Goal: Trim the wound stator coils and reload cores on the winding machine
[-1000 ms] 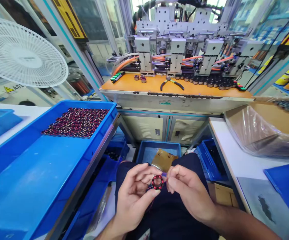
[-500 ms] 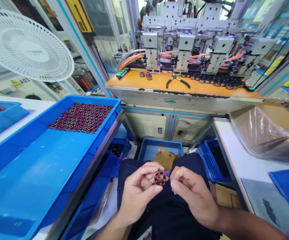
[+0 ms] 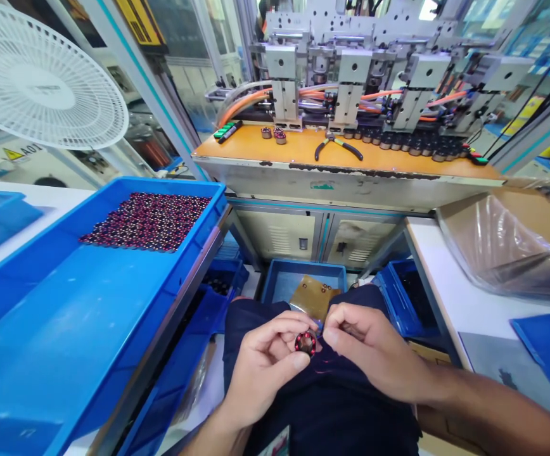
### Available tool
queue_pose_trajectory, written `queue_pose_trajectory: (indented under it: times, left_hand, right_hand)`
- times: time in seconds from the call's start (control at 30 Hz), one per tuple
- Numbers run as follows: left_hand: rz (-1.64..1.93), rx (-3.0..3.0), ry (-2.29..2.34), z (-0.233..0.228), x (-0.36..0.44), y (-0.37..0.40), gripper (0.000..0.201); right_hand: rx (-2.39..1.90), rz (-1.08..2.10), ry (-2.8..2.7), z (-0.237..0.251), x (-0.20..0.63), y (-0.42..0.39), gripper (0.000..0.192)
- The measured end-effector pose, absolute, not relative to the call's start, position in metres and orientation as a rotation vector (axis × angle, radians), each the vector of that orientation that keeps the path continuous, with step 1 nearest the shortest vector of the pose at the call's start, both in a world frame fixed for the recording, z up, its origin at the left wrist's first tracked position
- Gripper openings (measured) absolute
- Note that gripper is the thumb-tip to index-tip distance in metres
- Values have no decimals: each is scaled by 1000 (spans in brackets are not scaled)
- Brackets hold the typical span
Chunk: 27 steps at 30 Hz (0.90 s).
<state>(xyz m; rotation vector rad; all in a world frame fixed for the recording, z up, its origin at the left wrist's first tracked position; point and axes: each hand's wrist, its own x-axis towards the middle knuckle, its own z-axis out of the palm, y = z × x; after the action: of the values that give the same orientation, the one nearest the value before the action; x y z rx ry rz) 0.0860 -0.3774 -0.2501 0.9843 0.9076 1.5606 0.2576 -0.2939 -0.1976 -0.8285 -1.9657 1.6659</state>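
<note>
Between the thumb and fingers of my left hand (image 3: 272, 358) is a small ring-shaped motor stator (image 3: 305, 343), black with red wire windings around its inside. Its open face is turned up toward me. My right hand (image 3: 363, 345) is close beside it on the right, thumb and forefinger pinched together. What that pinch holds, if anything, is too small to make out. Both hands are above my lap (image 3: 322, 405), in front of dark clothing.
At left, a long blue tray (image 3: 113, 304) carries many similar stators (image 3: 149, 221). Cutting pliers (image 3: 338, 147) lie on the machine's orange bench (image 3: 298, 151) among more stators. A blue bin (image 3: 275, 278) stands on the floor ahead; a plastic-lined box (image 3: 507, 247) sits right. A white fan (image 3: 42, 88) is upper left.
My right hand has shifted slightly up, its forearm swinging outward. The stator stays in my left hand, tilted a little differently. The whole view has moved slightly.
</note>
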Motion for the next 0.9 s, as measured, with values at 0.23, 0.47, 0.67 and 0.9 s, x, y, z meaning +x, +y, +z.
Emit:
queue_pose_trajectory:
  times: [0.23, 0.47, 0.67, 0.9]
  left_hand:
    - [1486, 1019, 953, -242, 82, -378, 23]
    - [1383, 959, 967, -238, 80, -382, 23]
    - [1195, 784, 824, -231, 87, -379, 26]
    - [1249, 774, 825, -230, 91, -380, 23]
  right_hand:
    - [-822, 1849, -1985, -185, 258, -283, 21]
    - [-829, 1825, -2005, -191, 266, -272, 23]
    - [-498, 1709, -2246, -178, 258, -253, 27]
    - [-354, 1600, -2225, -182, 244, -262, 15]
